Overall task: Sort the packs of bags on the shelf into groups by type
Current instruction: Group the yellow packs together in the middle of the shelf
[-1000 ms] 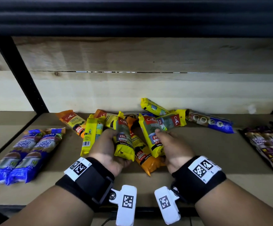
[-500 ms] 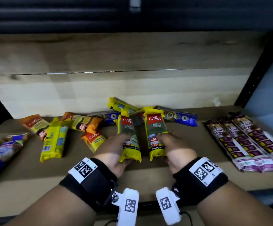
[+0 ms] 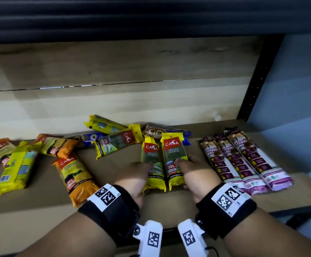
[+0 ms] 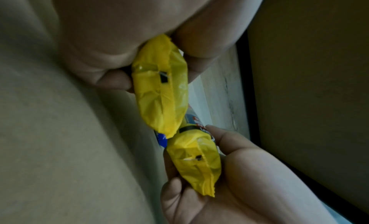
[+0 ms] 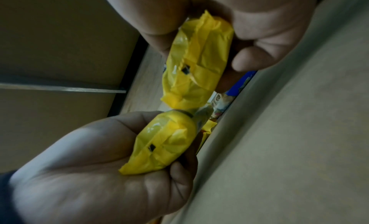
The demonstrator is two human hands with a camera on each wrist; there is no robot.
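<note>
Each hand, left (image 3: 132, 175) and right (image 3: 193, 171), has its grip closed on a yellow 25L pack (image 3: 153, 162), held side by side just above the shelf (image 3: 169, 199) beside the purple packs (image 3: 243, 160); setting them down together seems next.

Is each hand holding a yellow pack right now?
Yes, the left hand grips one yellow pack and the right hand grips another yellow pack.

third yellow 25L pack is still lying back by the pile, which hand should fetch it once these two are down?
Left, probably. The loose yellow 25L pack lies on the left hand's side; the right hand would have to cross over.
</note>
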